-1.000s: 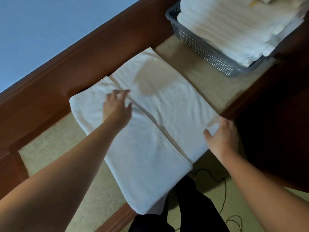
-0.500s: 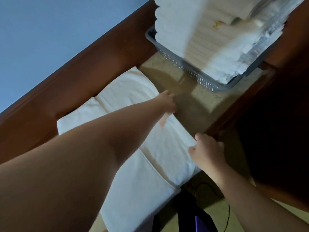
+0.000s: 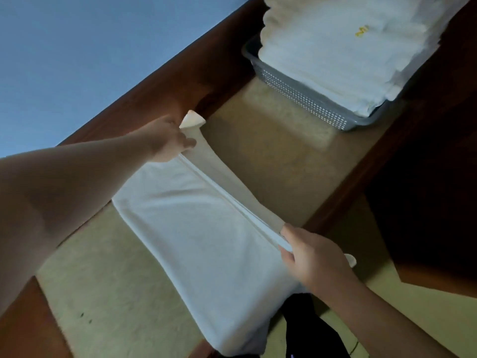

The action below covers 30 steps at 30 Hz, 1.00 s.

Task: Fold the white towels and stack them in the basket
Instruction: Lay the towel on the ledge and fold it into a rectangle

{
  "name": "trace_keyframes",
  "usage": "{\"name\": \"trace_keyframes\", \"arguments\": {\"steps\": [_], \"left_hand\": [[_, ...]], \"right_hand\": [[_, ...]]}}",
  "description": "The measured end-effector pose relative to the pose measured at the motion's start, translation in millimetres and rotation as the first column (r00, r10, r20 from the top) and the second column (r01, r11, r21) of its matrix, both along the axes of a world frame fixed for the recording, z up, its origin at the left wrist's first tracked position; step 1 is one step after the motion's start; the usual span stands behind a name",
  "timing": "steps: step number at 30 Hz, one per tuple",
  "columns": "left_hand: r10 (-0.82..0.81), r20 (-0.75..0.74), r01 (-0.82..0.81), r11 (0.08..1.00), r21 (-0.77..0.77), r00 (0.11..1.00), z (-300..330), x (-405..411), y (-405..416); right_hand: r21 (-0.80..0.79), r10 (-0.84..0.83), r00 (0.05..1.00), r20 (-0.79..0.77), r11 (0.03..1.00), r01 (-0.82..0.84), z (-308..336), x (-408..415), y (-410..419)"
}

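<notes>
One head-worn view looks forward and steeply down, tilted, close over the table [image 3: 271,156]. Its near edge runs along the bottom, its far end reaching the frame's upper right corner.

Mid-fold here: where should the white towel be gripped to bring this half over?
Pinch the white towel at the two ends of its raised right edge, as the left hand and right hand do; that edge is a free, layered lip lifted off the table.

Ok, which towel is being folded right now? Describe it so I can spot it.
Start at the gray basket heaped with folded towels at top right. Nearer the person, on the tan surface, lies one white towel. Unlike the stacked ones, the left hand and right hand grip its lifted edge.
</notes>
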<state>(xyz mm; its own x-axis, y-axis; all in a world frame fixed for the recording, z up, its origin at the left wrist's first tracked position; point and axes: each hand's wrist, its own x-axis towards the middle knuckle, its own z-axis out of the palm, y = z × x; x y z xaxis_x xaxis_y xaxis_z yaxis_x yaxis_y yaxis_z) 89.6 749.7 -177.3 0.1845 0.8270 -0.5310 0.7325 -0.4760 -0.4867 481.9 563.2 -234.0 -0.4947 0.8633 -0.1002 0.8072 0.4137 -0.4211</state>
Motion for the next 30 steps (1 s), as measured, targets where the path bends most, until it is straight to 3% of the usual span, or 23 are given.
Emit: {"name": "trace_keyframes", "arguments": {"steps": [1, 2, 4, 6, 8, 13, 15, 18, 19, 20, 22, 23, 24, 25, 27, 30], "left_hand": [[-0.095, -0.043, 0.097, 0.995, 0.028, 0.995, 4, -20, -11], [-0.088, -0.017, 0.089, 0.995, 0.055, 0.996, 6, -40, -25], [0.099, 0.104, -0.106, 0.992, 0.062, 0.990, 11, -63, -56], [0.129, 0.196, -0.152, 0.982, 0.109, 0.972, 14, -80, -82], [0.119, 0.193, -0.150, 0.976, 0.155, 0.974, 16, -92, -114], [0.362, 0.317, -0.414, 0.903, 0.113, 0.876, 6, -106, -168], [0.517, 0.413, -0.597, 0.797, 0.086, 0.750, -1, -107, -188], [0.635, 0.604, -0.839, 0.533, 0.107, 0.481, -25, -110, -201], [0.654, 0.678, -0.913, 0.402, 0.067, 0.337, -32, -107, -201], [0.648, 0.743, -0.960, 0.279, -0.023, 0.170, -38, -102, -200], [0.462, 0.799, -0.899, 0.009, -0.437, -0.384, -48, -87, -197], [0.327, 0.718, -0.773, -0.069, -0.631, -0.615, -54, -79, -195], [0.194, 0.617, -0.641, -0.100, -0.761, -0.762, -60, -73, -194], [0.067, 0.525, -0.529, -0.111, -0.841, -0.848, -65, -68, -193], [-0.111, 0.385, -0.374, -0.105, -0.921, -0.916, -79, -67, -189], [-0.092, 0.491, -0.481, -0.112, -0.869, -0.866, -94, -80, -179]], "right_hand": [[0.000, 0.010, 1.000, 0.011, 1.000, -0.010, 4, -9, -11], [0.002, 0.023, 1.000, 0.013, 1.000, -0.023, 9, -18, -25], [-0.014, 0.055, 0.998, 0.011, 0.998, -0.055, 20, -36, -48], [-0.045, 0.085, 0.994, 0.066, 0.996, -0.082, 27, -54, -70], [-0.071, 0.091, 0.987, 0.132, 0.994, -0.082, 31, -69, -92], [-0.074, 0.140, 0.972, 0.188, 0.989, -0.129, 22, -96, -129], [-0.080, 0.177, 0.968, 0.176, 0.983, -0.165, 18, -105, -144], [-0.107, 0.224, 0.967, 0.124, 0.972, -0.211, 8, -116, -163], [-0.123, 0.241, 0.963, 0.121, 0.966, -0.227, 2, -120, -170], [-0.118, 0.258, 0.960, 0.105, 0.962, -0.246, -6, -123, -174], [-0.087, 0.274, 0.955, 0.113, 0.960, -0.266, -23, -128, -181], [-0.089, 0.258, 0.959, 0.116, 0.964, -0.249, -31, -130, -185], [-0.085, 0.252, 0.961, 0.109, 0.966, -0.244, -42, -129, -189], [-0.082, 0.238, 0.967, 0.090, 0.969, -0.231, -51, -129, -192], [-0.105, 0.202, 0.978, 0.059, 0.975, -0.195, -62, -128, -197], [-0.044, 0.201, 0.979, 0.033, 0.979, -0.199, -63, -127, -199]]}}
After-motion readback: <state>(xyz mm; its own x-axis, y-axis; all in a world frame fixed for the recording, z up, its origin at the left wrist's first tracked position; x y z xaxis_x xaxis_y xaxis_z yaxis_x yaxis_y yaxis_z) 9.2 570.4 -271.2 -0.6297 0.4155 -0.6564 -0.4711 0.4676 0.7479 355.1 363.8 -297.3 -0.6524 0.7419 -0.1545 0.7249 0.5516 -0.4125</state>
